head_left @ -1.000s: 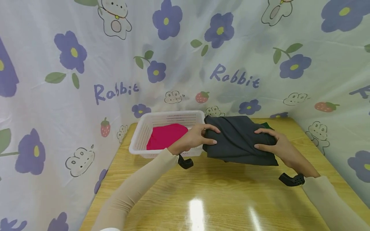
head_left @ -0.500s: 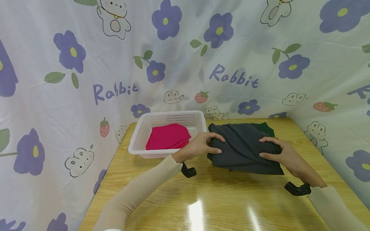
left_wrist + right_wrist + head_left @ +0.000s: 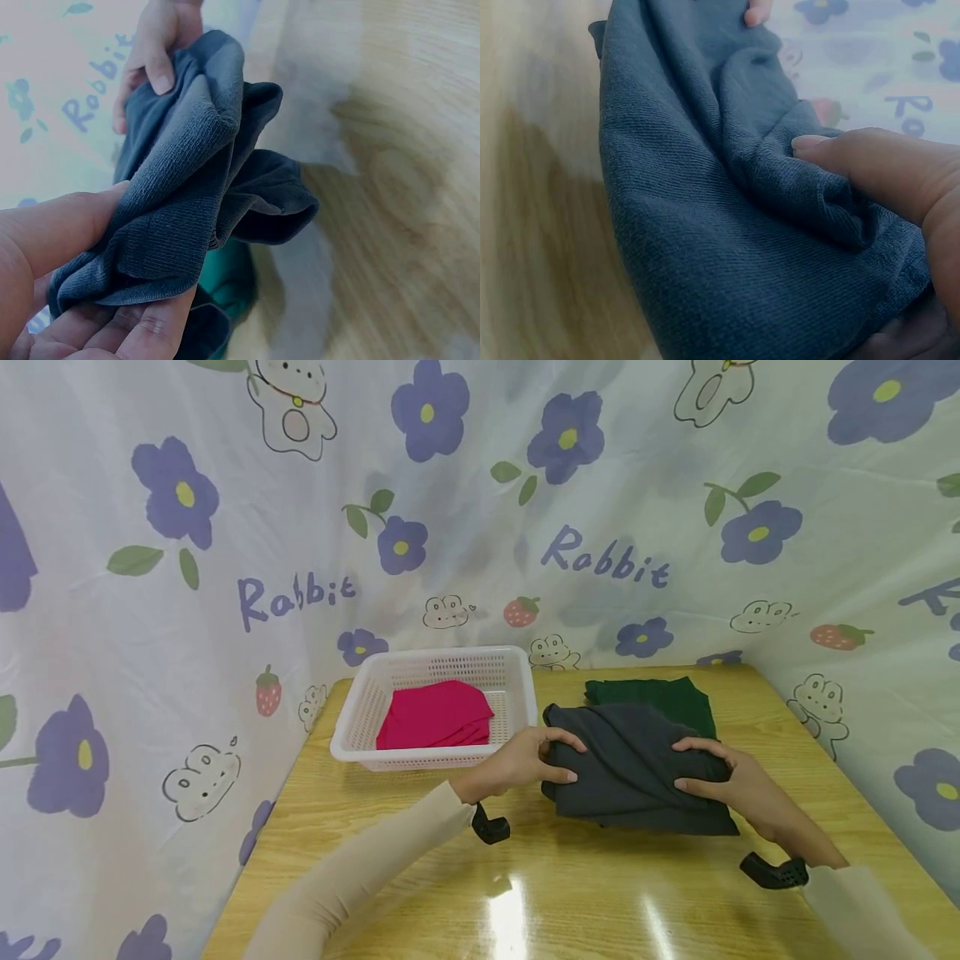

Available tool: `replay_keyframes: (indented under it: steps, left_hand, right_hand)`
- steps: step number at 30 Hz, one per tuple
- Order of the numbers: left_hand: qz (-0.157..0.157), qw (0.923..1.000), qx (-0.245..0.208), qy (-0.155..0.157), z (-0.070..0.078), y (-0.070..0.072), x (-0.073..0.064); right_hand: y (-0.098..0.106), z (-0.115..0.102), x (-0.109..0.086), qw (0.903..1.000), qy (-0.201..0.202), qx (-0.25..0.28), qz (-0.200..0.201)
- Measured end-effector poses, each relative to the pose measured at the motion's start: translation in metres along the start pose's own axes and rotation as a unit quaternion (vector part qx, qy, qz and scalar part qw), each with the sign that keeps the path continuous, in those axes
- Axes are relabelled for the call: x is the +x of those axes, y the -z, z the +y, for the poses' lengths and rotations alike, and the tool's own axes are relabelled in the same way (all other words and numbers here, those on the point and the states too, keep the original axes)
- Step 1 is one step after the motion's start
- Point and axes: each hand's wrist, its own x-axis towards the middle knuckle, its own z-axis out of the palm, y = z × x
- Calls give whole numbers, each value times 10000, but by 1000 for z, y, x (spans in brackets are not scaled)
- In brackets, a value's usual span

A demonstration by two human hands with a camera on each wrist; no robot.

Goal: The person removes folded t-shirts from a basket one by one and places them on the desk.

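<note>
Both hands hold a folded dark grey garment [image 3: 637, 768] of ribbed knit cloth, close over the table in the head view. My left hand [image 3: 517, 762] pinches its left edge, thumb on top and fingers beneath, as the left wrist view shows on the garment [image 3: 172, 165]. At the opposite edge my right hand [image 3: 742, 781] grips in the same way; its thumb [image 3: 870, 161] presses on a bunched fold in the right wrist view. Layers of cloth hang loose below the grip. Just behind the grey garment lies a folded dark green cloth [image 3: 663, 695], partly covered by it in the head view.
A white plastic basket [image 3: 347, 739] with slotted walls stands at the back left, a folded pink-red cloth [image 3: 435, 714] inside it. The wooden table [image 3: 570, 893] ends at a printed curtain [image 3: 480, 527] behind and at both sides.
Both hands have brought the grey garment toward the body, down and slightly right in the head view. More of the green cloth behind it now shows. The grips stay the same.
</note>
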Motion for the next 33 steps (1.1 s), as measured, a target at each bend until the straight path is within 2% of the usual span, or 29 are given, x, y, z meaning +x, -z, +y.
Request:
replay_keyframes:
  steps: [14,21,28,33]
  left_hand:
    - [-137,9994,7,315,-23,-12,-2]
    - [-128,9990,251,342,-35,-17,-2]
    - [-144,9968,716,329,-48,-22,2]
    - [-92,9967,715,365,-53,-24,4]
  right_hand:
    - [-15,18,-3,9989,-273,359,-137]
    - [-24,29,-3,9969,-489,595,-190]
    - [-30,43,-3,9966,-479,617,-279]
    - [-31,48,-2,9966,-439,642,-266]
